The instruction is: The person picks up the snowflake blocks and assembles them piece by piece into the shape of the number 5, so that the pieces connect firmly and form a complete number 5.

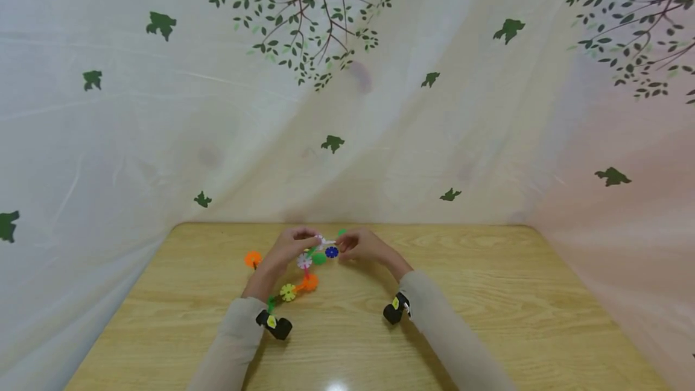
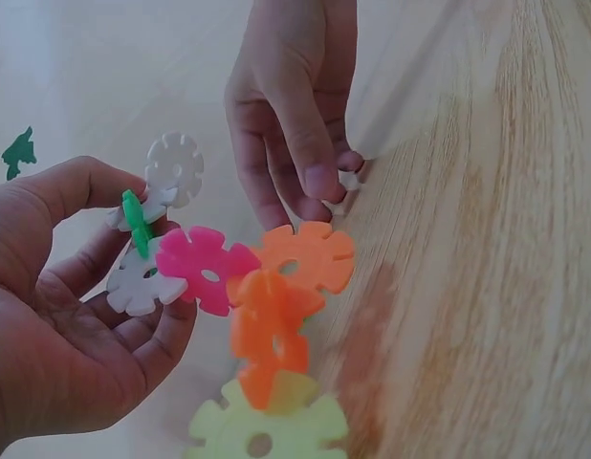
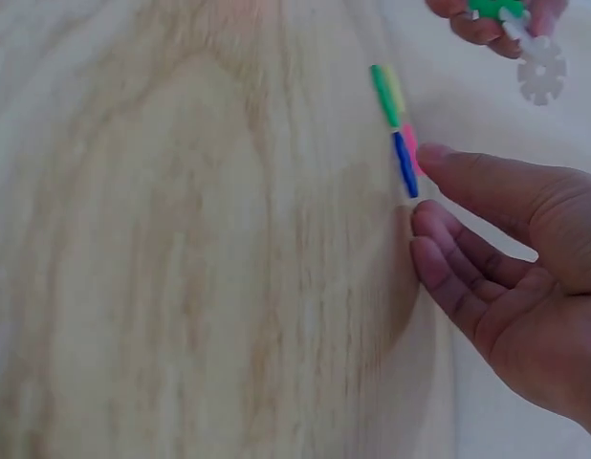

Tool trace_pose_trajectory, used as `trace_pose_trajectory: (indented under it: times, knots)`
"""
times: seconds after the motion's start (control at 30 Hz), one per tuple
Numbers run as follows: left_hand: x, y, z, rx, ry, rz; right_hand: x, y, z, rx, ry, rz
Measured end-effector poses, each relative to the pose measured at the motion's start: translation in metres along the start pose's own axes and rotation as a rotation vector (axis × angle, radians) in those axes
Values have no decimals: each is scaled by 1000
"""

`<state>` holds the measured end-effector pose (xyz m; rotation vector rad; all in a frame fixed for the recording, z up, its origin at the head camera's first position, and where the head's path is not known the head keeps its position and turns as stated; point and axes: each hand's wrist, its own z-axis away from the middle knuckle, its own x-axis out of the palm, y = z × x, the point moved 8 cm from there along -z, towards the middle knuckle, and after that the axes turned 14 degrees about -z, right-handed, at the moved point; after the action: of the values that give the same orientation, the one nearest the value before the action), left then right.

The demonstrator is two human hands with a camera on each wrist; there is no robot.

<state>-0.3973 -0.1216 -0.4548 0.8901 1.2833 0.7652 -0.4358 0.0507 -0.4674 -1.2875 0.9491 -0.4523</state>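
Note:
My left hand (image 1: 283,252) pinches a linked chain of notched plastic flower discs near its white end. In the left wrist view, a green disc (image 2: 136,225) and a white disc (image 2: 133,284) lie at the fingers. Beyond them the chain runs through a pink disc (image 2: 202,266) and orange discs (image 2: 315,256) to a yellow disc (image 2: 267,426). My right hand (image 1: 366,246) hovers low over the table, thumb and fingers apart with nothing seen between them. Close to its fingertips lie a loose blue disc (image 3: 405,164) and a green disc (image 3: 384,96), with pink and yellow discs behind.
The wooden table (image 1: 488,306) reaches back to a pale curtain (image 1: 380,155) printed with leaves and branches. An orange disc (image 1: 253,259) shows left of my left wrist. Another green disc (image 1: 342,232) sits near the table's back edge.

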Motion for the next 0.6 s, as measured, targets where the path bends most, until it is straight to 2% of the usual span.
trace_pose_trajectory:
  times: [0.1,0.33,0.6]
  knots:
    - [-1,-2,1,2,-5,6,4,0,-7,6,-21,40]
    - [4,-1,0,1,-32,28,10,-3,-14,-36,-76,153]
    - [5,-1,0,27,-48,33,8,-1,-15,-27,-93,162]
